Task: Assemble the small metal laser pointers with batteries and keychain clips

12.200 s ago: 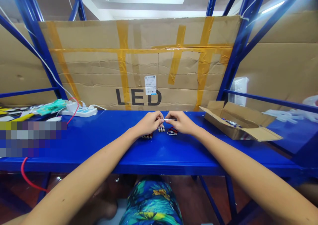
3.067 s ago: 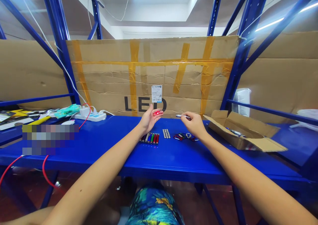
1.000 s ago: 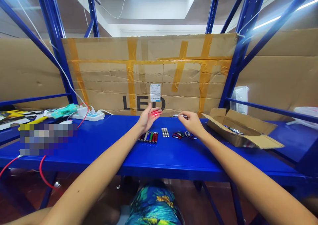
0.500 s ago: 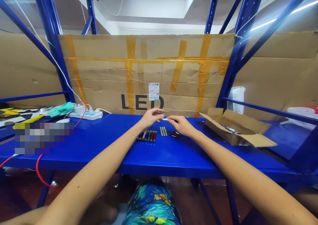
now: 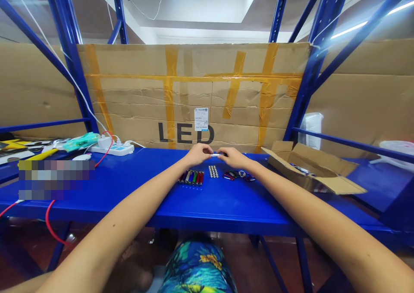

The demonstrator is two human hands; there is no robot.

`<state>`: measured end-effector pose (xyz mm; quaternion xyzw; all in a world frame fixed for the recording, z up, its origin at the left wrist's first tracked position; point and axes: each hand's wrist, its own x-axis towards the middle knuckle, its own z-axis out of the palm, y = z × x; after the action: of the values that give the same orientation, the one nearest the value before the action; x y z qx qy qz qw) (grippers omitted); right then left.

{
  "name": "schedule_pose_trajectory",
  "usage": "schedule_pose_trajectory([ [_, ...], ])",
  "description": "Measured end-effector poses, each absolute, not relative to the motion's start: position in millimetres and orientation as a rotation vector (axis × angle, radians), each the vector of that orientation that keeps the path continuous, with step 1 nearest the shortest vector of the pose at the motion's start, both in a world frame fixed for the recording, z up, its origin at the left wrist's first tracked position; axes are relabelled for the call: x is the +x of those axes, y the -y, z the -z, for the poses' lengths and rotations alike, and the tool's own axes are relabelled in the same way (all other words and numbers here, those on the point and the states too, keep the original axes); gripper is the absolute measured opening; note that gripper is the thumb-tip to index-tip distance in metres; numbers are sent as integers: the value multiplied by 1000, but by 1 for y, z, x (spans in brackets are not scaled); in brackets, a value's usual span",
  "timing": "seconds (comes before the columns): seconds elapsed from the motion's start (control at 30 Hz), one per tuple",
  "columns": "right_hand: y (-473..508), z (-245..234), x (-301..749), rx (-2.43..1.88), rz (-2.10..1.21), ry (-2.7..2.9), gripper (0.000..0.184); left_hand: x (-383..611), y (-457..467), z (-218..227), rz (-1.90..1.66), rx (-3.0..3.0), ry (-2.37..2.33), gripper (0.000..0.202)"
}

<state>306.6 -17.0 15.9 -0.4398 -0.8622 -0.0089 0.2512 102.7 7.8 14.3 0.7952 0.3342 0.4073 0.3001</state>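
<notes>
My left hand point(image 5: 198, 154) and my right hand point(image 5: 233, 157) meet above the blue shelf point(image 5: 129, 189). Both pinch a small silver pen-shaped light point(image 5: 217, 154) held level between them, the left at its left end, the right at its right end. Below the hands lie a row of several coloured pen lights point(image 5: 192, 177), a small block of button cells point(image 5: 213, 171) and a bunch of coloured carabiner clips point(image 5: 238, 175).
An open cardboard box point(image 5: 315, 172) sits at the right. A white power strip point(image 5: 111, 146) with red and white cables, a green item point(image 5: 80, 140) and flat packets lie at the left. A taped cardboard sheet marked LED point(image 5: 184, 133) closes the back, between blue rack posts point(image 5: 69, 43).
Earlier my left palm was raised and open with a red dot of light on it while the right hand pointed the light. The hands have since come together on the light.
</notes>
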Motion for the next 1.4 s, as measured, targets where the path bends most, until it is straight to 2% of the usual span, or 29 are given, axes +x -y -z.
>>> schedule_pose_trajectory([
  [0.27, -7, 0, 304, -1344, -60, 2407, 16, 102, -29, -6, -870, 2432, -1223, 15],
  [0.5, -9, 4, 300, -1372, -9, 2464, 20, 101, -30, -1, -734, 2543, -1276, 15],
  [0.63, -8, 4, 300, -1431, 14, 2455, 22, 101, -19, -11, -692, 2723, -1173, 28],
  [0.87, -4, 3, 300, -1446, 66, 2507, 24, 105, 0, -16, -412, 2914, -1081, 49],
  [1.07, 4, 0, 293, -1510, 228, 2553, 24, 115, 17, -13, -306, 2994, -1145, 47],
  [1.4, 3, 2, 291, -1527, 283, 2548, 25, 121, 28, -17, -185, 3055, -1180, 46],
])
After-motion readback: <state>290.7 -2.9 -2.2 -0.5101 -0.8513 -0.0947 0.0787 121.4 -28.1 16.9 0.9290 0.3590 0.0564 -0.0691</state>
